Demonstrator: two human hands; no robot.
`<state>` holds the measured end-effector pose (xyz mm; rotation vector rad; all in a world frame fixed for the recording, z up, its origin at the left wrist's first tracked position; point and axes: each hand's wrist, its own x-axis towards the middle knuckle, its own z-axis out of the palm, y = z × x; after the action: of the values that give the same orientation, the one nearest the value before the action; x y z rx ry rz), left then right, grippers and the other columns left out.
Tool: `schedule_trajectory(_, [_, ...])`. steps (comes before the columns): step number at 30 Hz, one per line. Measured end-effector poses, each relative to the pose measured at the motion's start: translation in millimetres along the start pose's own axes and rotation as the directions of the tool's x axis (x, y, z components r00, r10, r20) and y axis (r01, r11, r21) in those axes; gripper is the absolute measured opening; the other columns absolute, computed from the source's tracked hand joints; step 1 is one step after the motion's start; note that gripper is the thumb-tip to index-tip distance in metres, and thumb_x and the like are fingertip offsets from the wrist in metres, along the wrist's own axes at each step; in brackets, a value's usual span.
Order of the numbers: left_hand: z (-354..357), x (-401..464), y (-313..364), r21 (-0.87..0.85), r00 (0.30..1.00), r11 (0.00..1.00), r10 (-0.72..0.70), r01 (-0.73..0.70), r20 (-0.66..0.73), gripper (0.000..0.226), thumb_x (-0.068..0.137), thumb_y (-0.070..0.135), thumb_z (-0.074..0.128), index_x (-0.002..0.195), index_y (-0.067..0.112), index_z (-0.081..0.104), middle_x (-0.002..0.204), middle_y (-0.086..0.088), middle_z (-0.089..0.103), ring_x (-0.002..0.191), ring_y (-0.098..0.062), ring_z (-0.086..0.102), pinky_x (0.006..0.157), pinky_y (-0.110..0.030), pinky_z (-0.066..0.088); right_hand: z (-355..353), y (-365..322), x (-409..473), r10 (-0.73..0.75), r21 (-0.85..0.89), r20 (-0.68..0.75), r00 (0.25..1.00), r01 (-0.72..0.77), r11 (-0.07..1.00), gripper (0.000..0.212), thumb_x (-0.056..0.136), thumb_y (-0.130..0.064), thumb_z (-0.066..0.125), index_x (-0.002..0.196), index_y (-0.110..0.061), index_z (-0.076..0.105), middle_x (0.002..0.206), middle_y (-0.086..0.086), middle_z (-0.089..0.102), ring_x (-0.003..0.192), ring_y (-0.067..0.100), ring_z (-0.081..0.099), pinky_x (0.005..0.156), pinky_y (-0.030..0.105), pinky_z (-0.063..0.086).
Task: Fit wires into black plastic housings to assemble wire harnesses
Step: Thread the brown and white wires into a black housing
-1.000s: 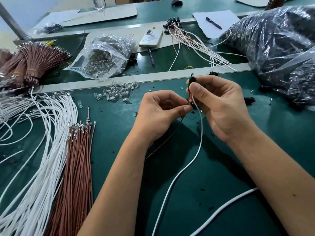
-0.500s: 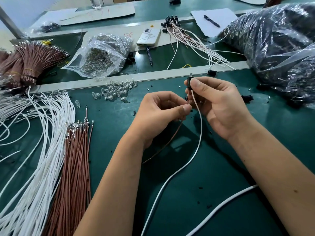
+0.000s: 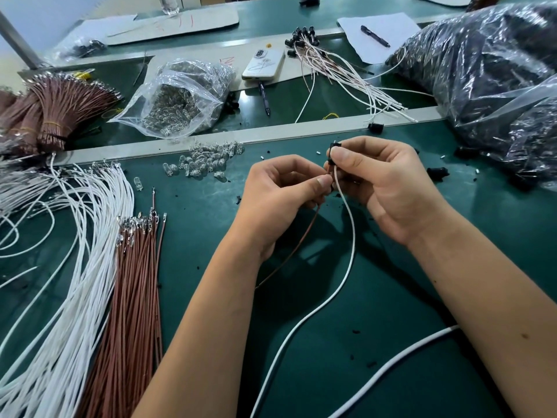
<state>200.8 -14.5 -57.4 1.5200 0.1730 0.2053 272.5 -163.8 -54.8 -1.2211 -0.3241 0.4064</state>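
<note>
Above the middle of the green bench [image 3: 391, 297], the right hand [image 3: 388, 188] pinches a black housing [image 3: 332, 152] with a white wire [image 3: 346, 224] seemingly seated, the left hand [image 3: 280, 200] pinches a brown wire [image 3: 289, 254] at its base, finished harnesses [image 3: 340, 67] lie far, and loose wires [image 3: 90, 267] remain at left.

A green-matted workbench [image 3: 376, 342] carries everything. Left of the left hand [image 3: 280, 200] lie a fan of white wires [image 3: 75, 251] and, just beside it, a bundle of brown wires [image 3: 132, 297] with metal terminals. Beyond that hand sits a small heap of clear bulbs [image 3: 208, 161]; farther off, past a grey rail [image 3: 211, 140], lie a clear bag of bulbs [image 3: 180, 98] and a phone [image 3: 263, 64]. Beyond the right hand [image 3: 382, 185] rest finished harnesses [image 3: 340, 67]; to its right bulges a large plastic bag of dark parts [image 3: 488, 76].
</note>
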Motion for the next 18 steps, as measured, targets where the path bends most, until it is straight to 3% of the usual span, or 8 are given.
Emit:
schedule_trajectory(10, [1.0, 0.2, -1.0, -0.017, 1.0, 1.0, 0.018, -0.018, 0.003, 0.013, 0.086, 0.001, 0.074, 0.078, 0.009, 0.07, 0.069, -0.01, 0.067, 0.068, -0.022, 0.058, 0.066, -0.028, 0.05, 0.0, 3.2, 0.1, -0.089, -0.011, -0.009, 0.996, 0.089, 0.996, 0.02, 0.073, -0.019, 0.082, 0.089, -0.008, 0.075, 0.079, 0.008, 0.076, 0.069, 0.016, 0.07, 0.069, 0.027, 0.058])
schedule_trajectory(18, [1.4, 1.0, -0.8, -0.038, 0.999, 0.999, 0.028, -0.027, 0.018, 0.013, 0.087, -0.001, 0.072, 0.079, 0.008, 0.068, 0.067, -0.006, 0.068, 0.063, -0.017, 0.06, 0.065, -0.024, 0.051, 1.1, 4.6, 0.0, -0.117, 0.005, -0.016, 0.993, 0.117, 0.993, 0.018, 0.073, -0.018, 0.082, 0.087, -0.009, 0.075, 0.079, 0.009, 0.076, 0.071, 0.018, 0.07, 0.071, 0.027, 0.058])
